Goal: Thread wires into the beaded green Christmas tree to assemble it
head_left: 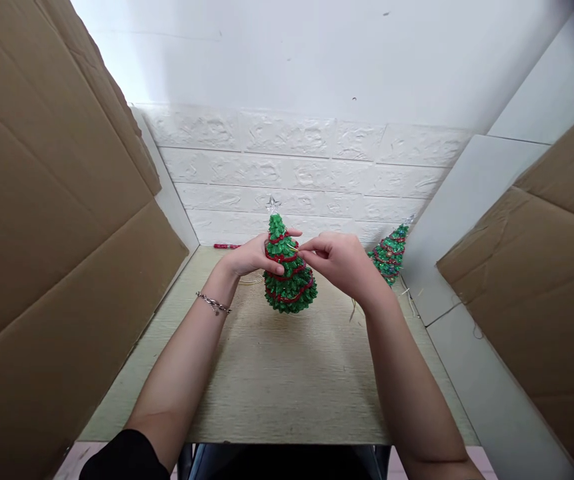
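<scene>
A small green Christmas tree (289, 293) with a red garland wound around it stands near the middle of the table. A clear star (273, 205) tops it. My left hand (257, 255) grips the tree's upper part from the left, thumb across the front and fingers behind. On the tree's right side, my right hand (334, 259) pinches a thin gold-coloured wire (291, 248) between thumb and forefinger, against the branches. Where the wire leads among the branches is hidden.
A second decorated tree (391, 255) leans at the back right. Behind my left hand lie a red stick-like item (224, 246) and a coil of yellowish wire (251, 281). Cardboard sheets (67, 220) flank the table (287, 380), and a white brick-pattern wall (287, 167) closes the back.
</scene>
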The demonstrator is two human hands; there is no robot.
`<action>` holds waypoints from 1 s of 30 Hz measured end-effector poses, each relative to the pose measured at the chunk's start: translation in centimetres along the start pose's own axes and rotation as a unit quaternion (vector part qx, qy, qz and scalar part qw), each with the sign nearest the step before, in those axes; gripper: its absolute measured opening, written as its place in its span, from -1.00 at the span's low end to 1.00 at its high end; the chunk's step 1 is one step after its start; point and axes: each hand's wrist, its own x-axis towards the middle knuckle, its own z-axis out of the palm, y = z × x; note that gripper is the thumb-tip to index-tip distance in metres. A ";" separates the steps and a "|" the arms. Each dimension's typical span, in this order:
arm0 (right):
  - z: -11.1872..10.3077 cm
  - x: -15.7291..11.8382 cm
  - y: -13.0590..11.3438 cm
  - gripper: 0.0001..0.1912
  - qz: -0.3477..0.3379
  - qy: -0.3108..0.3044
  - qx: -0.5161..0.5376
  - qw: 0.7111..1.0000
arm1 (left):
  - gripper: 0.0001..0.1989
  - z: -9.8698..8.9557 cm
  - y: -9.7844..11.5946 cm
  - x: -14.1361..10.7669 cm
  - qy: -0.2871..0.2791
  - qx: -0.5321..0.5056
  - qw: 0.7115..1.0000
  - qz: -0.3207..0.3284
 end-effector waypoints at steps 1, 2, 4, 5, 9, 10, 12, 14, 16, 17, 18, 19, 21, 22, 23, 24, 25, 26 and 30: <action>0.0 0.0 0.0 -0.82 -0.003 -0.001 -0.005 1.000 | -0.02 -0.1 -0.1 0.0 -0.005 -0.007 1.000 0.002; 0.1 -0.1 -0.1 -0.82 -0.002 -0.001 -0.009 1.000 | -0.02 -0.1 -0.1 -0.1 -0.006 -0.010 1.000 0.002; 0.1 -0.1 -0.3 -0.80 0.009 -0.003 -0.012 1.000 | -0.01 -0.2 0.0 -0.1 -0.009 -0.009 1.000 -0.005; 0.0 -0.2 -0.4 -0.79 0.017 -0.006 -0.010 1.000 | -0.01 -0.2 0.1 -0.2 -0.013 -0.006 1.000 -0.011; -0.3 -0.3 -0.6 -0.77 0.038 -0.025 -0.011 0.999 | -0.04 0.1 0.5 -0.2 0.004 -0.003 1.000 -0.022; -0.4 -0.4 -0.6 -0.78 0.043 -0.030 -0.015 0.999 | -0.06 0.2 0.6 -0.2 0.024 -0.008 0.999 -0.020; -0.6 -0.4 -0.3 -0.79 0.059 -0.034 -0.021 0.997 | -0.09 0.4 0.8 -0.2 0.077 -0.026 0.997 -0.017; -0.6 -0.5 -0.1 -0.80 0.072 -0.033 -0.026 0.997 | -0.12 0.4 1.0 -0.1 0.135 -0.045 0.990 -0.014; -0.6 -0.5 0.1 -0.81 0.074 -0.038 -0.038 0.996 | -0.14 0.4 1.2 0.1 0.185 -0.050 0.981 -0.006; -0.5 -0.4 0.2 -0.81 0.072 -0.044 -0.044 0.995 | -0.15 0.4 1.3 0.1 0.208 -0.047 0.977 -0.001; -0.4 -0.4 0.2 -0.81 0.071 -0.051 -0.050 0.995 | -0.16 0.3 1.4 0.2 0.229 -0.043 0.972 0.005; -0.2 -0.3 0.2 -0.82 0.072 -0.059 -0.055 0.994 | -0.16 0.3 1.4 0.2 0.247 -0.039 0.968 0.011; 0.3 -0.1 0.2 -0.82 0.073 -0.070 -0.060 0.993 | -0.16 0.4 1.5 0.3 0.275 -0.033 0.961 0.018; 0.6 0.0 0.2 -0.83 0.073 -0.074 -0.065 0.992 | -0.17 0.5 1.5 0.3 0.285 -0.031 0.958 0.021; 1.0 0.1 0.3 -0.82 0.072 -0.078 -0.072 0.992 | -0.17 0.6 1.5 0.4 0.292 -0.028 0.956 0.024; 1.3 0.2 0.4 -0.82 0.072 -0.081 -0.081 0.991 | -0.17 0.7 1.6 0.4 0.296 -0.025 0.955 0.027; 1.6 0.3 0.4 -0.81 0.073 -0.083 -0.090 0.990 | -0.18 0.8 1.6 0.5 0.298 -0.020 0.954 0.030; 1.9 0.4 0.5 -0.81 0.075 -0.084 -0.098 0.989 | -0.17 1.0 1.7 0.5 0.299 -0.015 0.953 0.033; 2.4 0.6 0.7 -0.81 0.085 -0.080 -0.120 0.986 | -0.21 1.4 2.0 0.5 0.285 0.030 0.958 0.035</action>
